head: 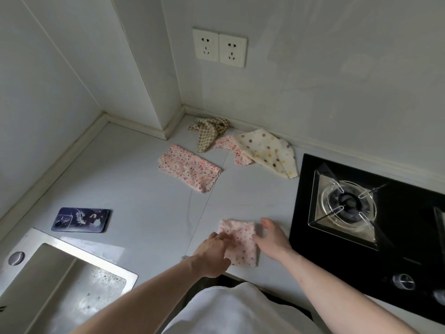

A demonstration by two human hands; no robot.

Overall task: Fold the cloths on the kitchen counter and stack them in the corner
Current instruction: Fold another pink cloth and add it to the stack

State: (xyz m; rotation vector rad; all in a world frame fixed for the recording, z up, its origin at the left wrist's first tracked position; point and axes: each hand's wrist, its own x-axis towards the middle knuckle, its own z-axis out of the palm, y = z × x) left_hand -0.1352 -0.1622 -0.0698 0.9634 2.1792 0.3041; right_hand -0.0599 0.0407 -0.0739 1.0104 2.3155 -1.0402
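A folded pink dotted cloth (pixel 242 242) lies near the counter's front edge. My left hand (pixel 214 251) rests on its left side with fingers flat. My right hand (pixel 274 239) touches its right edge, fingers relaxed. Further back lies another pink dotted cloth (pixel 189 167), folded into a rectangle. Near the corner sit a crumpled brown checked cloth (pixel 209 132), a third pink cloth (pixel 231 148) partly hidden, and a cream polka-dot cloth (pixel 269 151) overlapping it.
A black gas hob (pixel 361 213) fills the right side, close to my right hand. A phone (pixel 81 219) lies on the counter (pixel 144 213) at the left, with a steel sink (pixel 60 280) in front of it. Two wall sockets (pixel 220 48) sit above the corner.
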